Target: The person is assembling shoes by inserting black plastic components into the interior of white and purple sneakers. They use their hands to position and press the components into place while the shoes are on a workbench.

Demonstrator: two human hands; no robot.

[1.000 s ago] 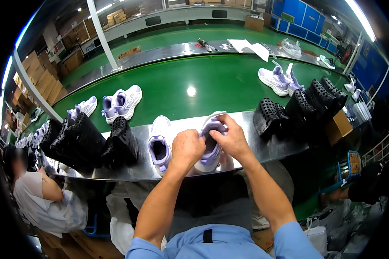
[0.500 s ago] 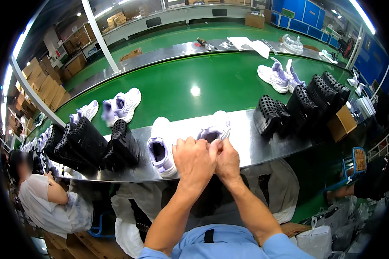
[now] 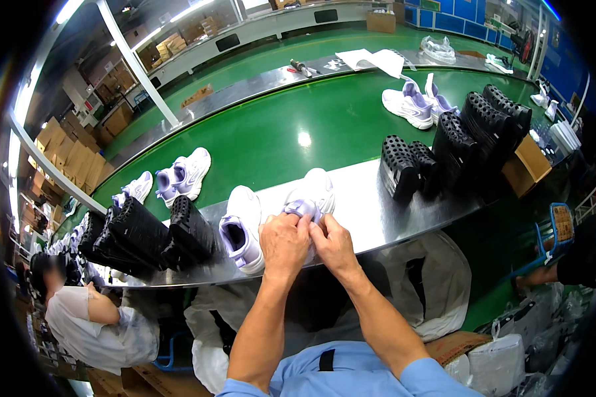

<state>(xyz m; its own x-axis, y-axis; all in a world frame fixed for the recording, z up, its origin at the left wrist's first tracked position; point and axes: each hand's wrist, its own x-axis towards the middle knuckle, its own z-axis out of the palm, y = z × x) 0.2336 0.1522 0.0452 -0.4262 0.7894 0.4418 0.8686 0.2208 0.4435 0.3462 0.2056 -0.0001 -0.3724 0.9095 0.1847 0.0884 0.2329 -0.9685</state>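
A white and lilac sneaker (image 3: 319,188) lies on the metal ledge in front of me, its toe pointing away. My left hand (image 3: 285,246) is closed on its lilac collar, fingers bent over the opening. My right hand (image 3: 334,247) pinches the same part from the other side, thumb close to the left fingers. Both hands hide the heel and much of the opening. Just left stands a matching sneaker (image 3: 243,228), opening toward me, with no hand holding it.
Black perforated shoe lasts (image 3: 398,169) stand in groups right and left along the metal ledge (image 3: 371,218). More sneakers (image 3: 191,173) sit on the green belt (image 3: 258,132). A seated person (image 3: 99,324) works at the left. A blue chair (image 3: 555,231) stands at the right.
Both hands have shifted a little left and closer together on the sneaker. Lilac collar material now shows bunched above the fingers, where the dark opening showed before. The whole view has tilted slightly.
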